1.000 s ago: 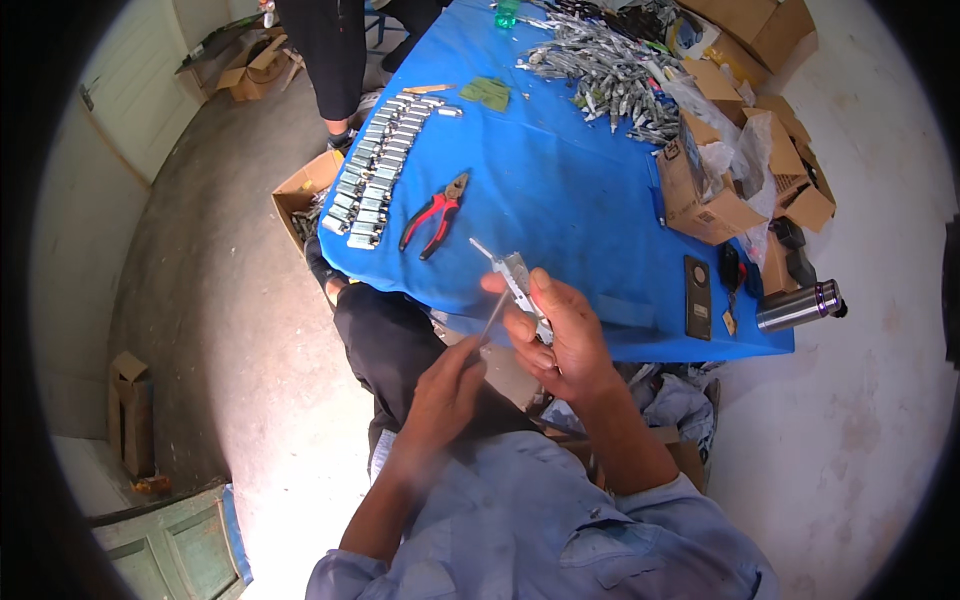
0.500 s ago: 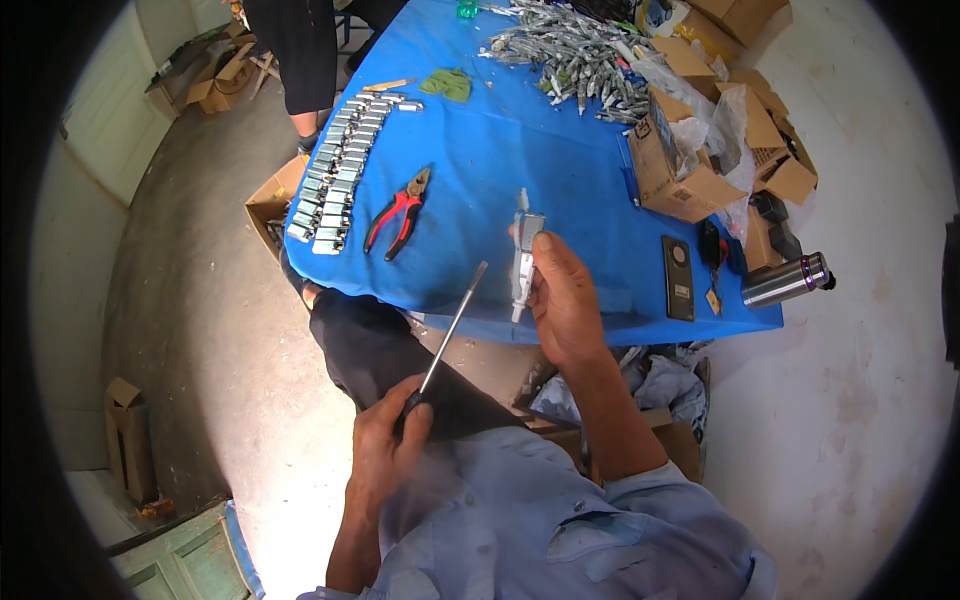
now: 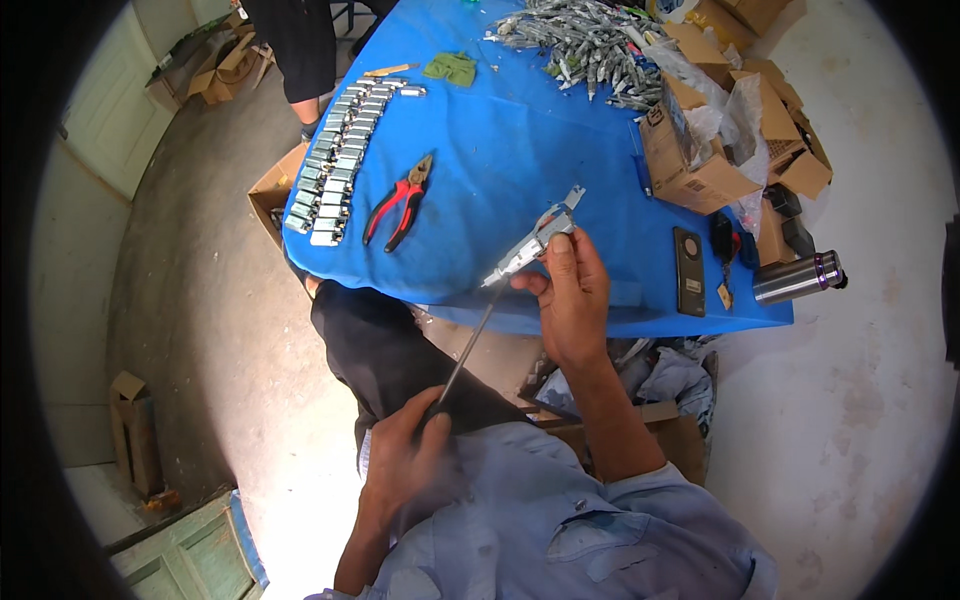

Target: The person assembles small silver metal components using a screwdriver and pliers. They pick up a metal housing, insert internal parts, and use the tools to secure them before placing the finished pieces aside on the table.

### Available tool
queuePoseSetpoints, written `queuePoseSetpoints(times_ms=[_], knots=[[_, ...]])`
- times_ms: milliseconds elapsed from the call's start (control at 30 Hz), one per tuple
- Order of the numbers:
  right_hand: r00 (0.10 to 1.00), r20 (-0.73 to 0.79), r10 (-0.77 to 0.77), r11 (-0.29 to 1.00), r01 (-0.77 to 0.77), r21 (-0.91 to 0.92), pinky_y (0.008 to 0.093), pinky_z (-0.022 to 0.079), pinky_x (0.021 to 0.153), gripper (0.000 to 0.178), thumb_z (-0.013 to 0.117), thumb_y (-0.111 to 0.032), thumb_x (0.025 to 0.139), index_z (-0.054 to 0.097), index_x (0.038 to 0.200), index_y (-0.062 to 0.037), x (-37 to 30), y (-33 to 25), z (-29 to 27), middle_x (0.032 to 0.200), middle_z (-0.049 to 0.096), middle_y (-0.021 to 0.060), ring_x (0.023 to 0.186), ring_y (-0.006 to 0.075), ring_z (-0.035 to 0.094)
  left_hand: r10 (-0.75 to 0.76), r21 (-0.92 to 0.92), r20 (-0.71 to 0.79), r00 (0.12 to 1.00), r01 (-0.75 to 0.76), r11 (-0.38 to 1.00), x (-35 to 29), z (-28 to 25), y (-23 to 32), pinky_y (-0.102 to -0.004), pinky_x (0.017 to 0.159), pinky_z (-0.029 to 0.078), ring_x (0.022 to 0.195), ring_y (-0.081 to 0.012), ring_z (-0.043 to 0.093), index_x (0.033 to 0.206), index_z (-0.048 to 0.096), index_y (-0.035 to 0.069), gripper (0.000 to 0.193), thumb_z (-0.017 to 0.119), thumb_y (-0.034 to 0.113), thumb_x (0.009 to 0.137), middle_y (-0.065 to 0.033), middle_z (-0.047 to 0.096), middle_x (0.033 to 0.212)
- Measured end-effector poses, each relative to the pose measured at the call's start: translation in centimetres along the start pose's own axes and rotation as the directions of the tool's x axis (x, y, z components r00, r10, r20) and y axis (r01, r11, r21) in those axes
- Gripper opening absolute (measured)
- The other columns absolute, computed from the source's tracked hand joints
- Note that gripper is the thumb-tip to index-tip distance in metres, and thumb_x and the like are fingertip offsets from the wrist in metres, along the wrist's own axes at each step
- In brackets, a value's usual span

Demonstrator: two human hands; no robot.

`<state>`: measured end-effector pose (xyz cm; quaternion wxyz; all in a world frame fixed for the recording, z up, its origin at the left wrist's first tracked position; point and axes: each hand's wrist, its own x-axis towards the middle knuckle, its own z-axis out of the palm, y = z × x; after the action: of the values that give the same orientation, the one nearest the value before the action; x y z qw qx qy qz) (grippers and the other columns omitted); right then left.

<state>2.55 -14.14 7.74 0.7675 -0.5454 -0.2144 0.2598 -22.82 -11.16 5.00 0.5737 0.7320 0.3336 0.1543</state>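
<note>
Over the blue cloth (image 3: 500, 130), pinches a grey metal part (image 3: 526, 252) in the right hand (image 3: 576, 292); lower down, grips a thin-shafted tool (image 3: 470, 347) in the curled left hand (image 3: 404, 448).

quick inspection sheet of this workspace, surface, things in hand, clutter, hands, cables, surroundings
Surface: blue-covered table, lightly creased
Things in hand: grey metal part; screwdriver-like tool, its tip by the part, contact unclear
Clutter: red-handled pliers, rows of metal pieces, heap of grey parts, green cloth, steel bottle
Hands: left hand grips the tool, right hand the part
Cables: nothing seen
Surroundings: another person's leg beyond the table
</note>
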Motion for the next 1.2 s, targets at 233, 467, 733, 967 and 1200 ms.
queuePoseSetpoints(times_ms=[233, 467, 733, 967, 1200], knots=[[0.999, 0.046, -0.017, 1.000, 0.016, 0.017, 0.0329, 0.063, 0.081, 0.026, 0.044, -0.017, 0.113, 0.056, 0.131, -0.0037, -0.2, 0.5, -0.1, 0.109, 0.062, 0.0029, 0.093, 0.0093, 0.062, -0.033, -0.036, -0.013, 0.999, 0.033, 0.999, 0.3, 0.2, 0.3, -0.0356, 0.081, 0.056, 0.085, -0.0286, 0.075, 0.128, 0.065, -0.002, 0.036, 0.062, 0.017, 0.098, -0.0199, 0.074, 0.093], [0.997, 0.064, -0.031, 0.992, 0.024, 0.121, 0.0364, 0.063, 0.085, 0.025, 0.043, -0.016, 0.112, 0.055, 0.128, 0.0000, -0.4, 1.4, -0.5, 0.114, 0.063, 0.0071, 0.102, 0.0152, 0.066, -0.006, -0.023, -0.057, 0.998, 0.005, 1.000, 0.7, 0.8, -0.2, -0.0255, 0.059, 0.051, 0.063, -0.0114, 0.064, 0.129, 0.065, -0.002, 0.036, 0.059, 0.023, 0.105, -0.0081, 0.072, 0.079], [0.996, 0.077, -0.051, 0.976, 0.033, 0.216, 0.0412, 0.064, 0.091, 0.019, 0.051, -0.009, 0.107, 0.053, 0.125, -0.0013, -0.9, 2.3, -1.0, 0.126, 0.058, 0.0128, 0.110, 0.0230, 0.066, 0.047, 0.052, -0.111, 0.993, -0.042, 0.998, 1.1, 1.3, -0.4, -0.0260, 0.059, 0.051, 0.064, -0.0106, 0.064, 0.128, 0.066, -0.002, 0.032, 0.062, 0.014, 0.101, -0.0075, 0.071, 0.079], [0.996, 0.092, 0.004, 0.981, -0.022, 0.192, 0.0369, 0.063, 0.093, 0.020, 0.057, -0.005, 0.105, 0.050, 0.123, -0.0011, -1.0, 2.9, -1.1, 0.128, 0.059, 0.0173, 0.112, 0.0237, 0.067, 0.063, 0.151, -0.173, 0.983, -0.037, 0.988, 1.7, 2.0, 0.9, -0.0382, 0.086, 0.056, 0.094, -0.0346, 0.074, 0.128, 0.065, 0.002, 0.033, 0.064, 0.013, 0.097, -0.0213, 0.073, 0.103], [0.994, 0.086, -0.061, 0.987, 0.047, 0.151, 0.0364, 0.063, 0.094, 0.019, 0.056, -0.004, 0.105, 0.049, 0.123, 0.0000, -0.8, 3.8, -1.5, 0.132, 0.059, 0.0214, 0.114, 0.0244, 0.067, -0.043, -0.035, -0.066, 0.997, 0.040, 0.999, 1.7, 2.7, 0.3, -0.0280, 0.061, 0.050, 0.063, -0.0145, 0.064, 0.131, 0.062, -0.002, 0.033, 0.057, 0.018, 0.105, -0.0094, 0.070, 0.079]])
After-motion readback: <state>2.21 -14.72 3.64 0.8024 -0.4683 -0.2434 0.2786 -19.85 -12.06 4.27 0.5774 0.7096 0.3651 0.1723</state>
